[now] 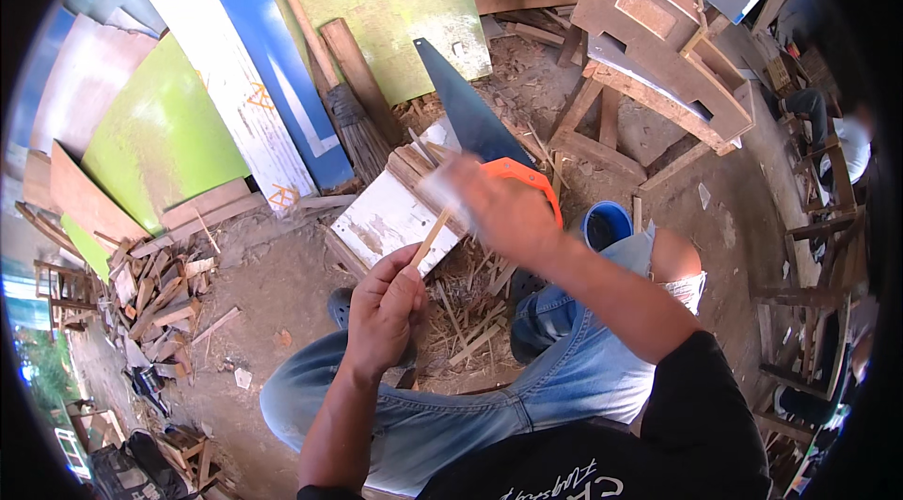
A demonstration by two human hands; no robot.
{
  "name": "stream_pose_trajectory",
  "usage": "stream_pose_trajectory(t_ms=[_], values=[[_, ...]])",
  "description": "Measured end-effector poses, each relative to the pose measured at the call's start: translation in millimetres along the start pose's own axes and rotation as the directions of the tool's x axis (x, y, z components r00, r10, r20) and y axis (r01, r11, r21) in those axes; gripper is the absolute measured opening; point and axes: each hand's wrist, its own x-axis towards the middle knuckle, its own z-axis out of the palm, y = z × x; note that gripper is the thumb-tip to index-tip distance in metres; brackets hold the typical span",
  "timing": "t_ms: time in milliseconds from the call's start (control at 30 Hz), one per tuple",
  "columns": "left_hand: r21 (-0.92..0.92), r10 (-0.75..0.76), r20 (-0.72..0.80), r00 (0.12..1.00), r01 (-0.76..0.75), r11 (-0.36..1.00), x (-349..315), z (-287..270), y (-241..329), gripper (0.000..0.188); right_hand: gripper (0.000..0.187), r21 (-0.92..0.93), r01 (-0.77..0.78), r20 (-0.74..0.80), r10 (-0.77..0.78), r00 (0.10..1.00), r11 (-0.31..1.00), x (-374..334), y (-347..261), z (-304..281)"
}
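Pinched between the fingers and thumb of my left hand (384,307) is a thin wooden stick (430,242), slanting up and away over a low white-painted board (376,218). My right hand (513,218) is closed and smeared by motion at the stick's far end. A pale, blurred thing shows at its fingers, with a narrow greyish strip beyond; I cannot tell what it is. Just behind that hand lies a handsaw, its dark blade (470,105) pointing away and its orange handle (536,182) partly hidden by my hand.
Wood shavings and slivers (475,335) litter the ground between my feet. A blue bucket (607,223) stands by my right knee. Offcuts (155,302) are heaped at left. A broom (353,124) leans among upright boards. A wooden trestle (611,105) carries a shaped wooden piece; people sit at far right.
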Motion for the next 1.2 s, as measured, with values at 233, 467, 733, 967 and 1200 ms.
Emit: stream_pose_trajectory(t_ms=[233,467,733,967,1200], values=[[0.777,0.411,0.104,0.906,-0.332,0.534,-4,4,1,0.03,0.052,0.018,0.317,-0.209,-0.306,0.929,0.948,-3,4,5],[0.77,0.411,0.101,0.906,-0.333,0.544,-2,2,-1,0.029,0.049,0.153,0.396,-0.066,-0.391,0.918,0.905,0,-4,-6],[0.877,0.45,0.292,0.844,-0.424,0.226,1,1,-4,0.033,0.052,0.189,0.336,-0.007,-0.341,0.94,0.923,0,0,-6],[0.88,0.329,0.461,0.824,-0.472,-0.051,7,-9,-6,0.049,0.048,0.192,0.338,0.039,-0.351,0.936,0.921,-1,11,-1],[0.856,0.468,0.287,0.836,-0.443,0.266,9,0,-13,0.033,0.04,0.16,0.216,-0.02,-0.216,0.976,0.963,-2,0,-10]])
